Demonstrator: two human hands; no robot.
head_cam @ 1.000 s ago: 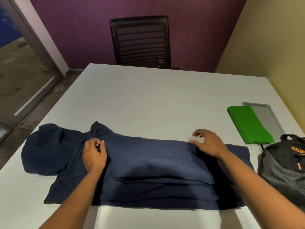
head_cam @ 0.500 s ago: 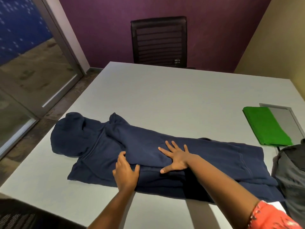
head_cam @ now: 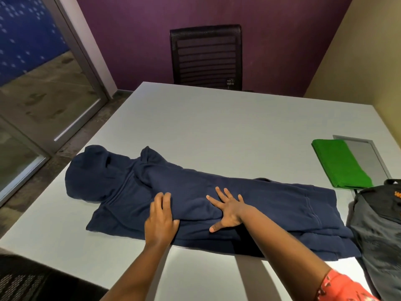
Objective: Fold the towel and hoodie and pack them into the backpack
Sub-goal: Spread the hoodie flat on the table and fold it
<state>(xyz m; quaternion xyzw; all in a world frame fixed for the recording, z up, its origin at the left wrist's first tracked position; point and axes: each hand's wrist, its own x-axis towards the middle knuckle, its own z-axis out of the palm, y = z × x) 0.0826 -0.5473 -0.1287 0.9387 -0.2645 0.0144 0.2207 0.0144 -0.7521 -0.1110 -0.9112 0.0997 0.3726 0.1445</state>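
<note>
The hoodie [head_cam: 217,205] lies across the table [head_cam: 217,127] as a long narrow strip, hood at nine o'clock, hem at three. A second ago the hands sat far apart at collar and hem; now both press flat mid-strip, the right hand [head_cam: 227,210] spread wide, the left hand [head_cam: 161,220] flat with fingers together. Probably smoothing before the crosswise fold. The folded towel [head_cam: 340,166] waits at two o'clock, the backpack [head_cam: 379,224] at three.

The hoodie [head_cam: 249,203] is seen as soft, matt navy fleece cloth. The towel [head_cam: 338,164] is noted as matt green cloth. The backpack [head_cam: 377,231] appears as grey woven fabric. The table [head_cam: 217,127] is finished smooth, faintly sheened.
</note>
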